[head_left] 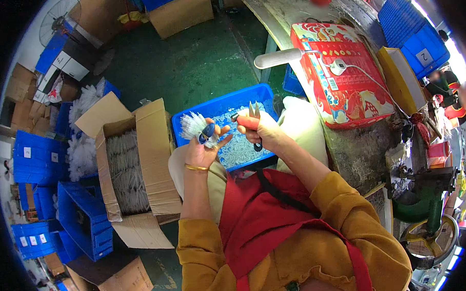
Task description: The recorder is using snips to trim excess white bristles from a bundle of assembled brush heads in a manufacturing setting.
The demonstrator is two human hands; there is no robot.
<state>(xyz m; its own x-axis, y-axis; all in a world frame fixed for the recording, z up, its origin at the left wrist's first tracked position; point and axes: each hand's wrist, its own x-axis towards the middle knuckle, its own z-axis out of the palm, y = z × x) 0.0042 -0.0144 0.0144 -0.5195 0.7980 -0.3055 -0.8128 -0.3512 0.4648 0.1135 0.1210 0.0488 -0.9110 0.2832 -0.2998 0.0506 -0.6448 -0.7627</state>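
Observation:
My left hand point(201, 153) is closed around a fanned bundle of thin whitish, clear plastic pieces point(192, 125). Something dark blue point(208, 131) wraps round or lies against the fingers there; I cannot tell which. Close by on the right, my right hand point(266, 131) grips a pair of scissors point(254, 110), blades pointing away from me and the dark handle showing below the palm. An orange-red piece point(248, 122) with a dark tip sits at its fingers, possibly a finger cover. Beneath both hands is a blue bin point(187, 115) holding many small whitish pieces point(238, 151).
An open cardboard box point(159, 163) packed with clear thin pieces stands at my left, with blue crates point(86, 217) beyond it. On the workbench point(346, 152) at right lie a red patterned box point(343, 75) and a lamp point(278, 58). A green hand-wheel machine point(425, 205) stands nearer.

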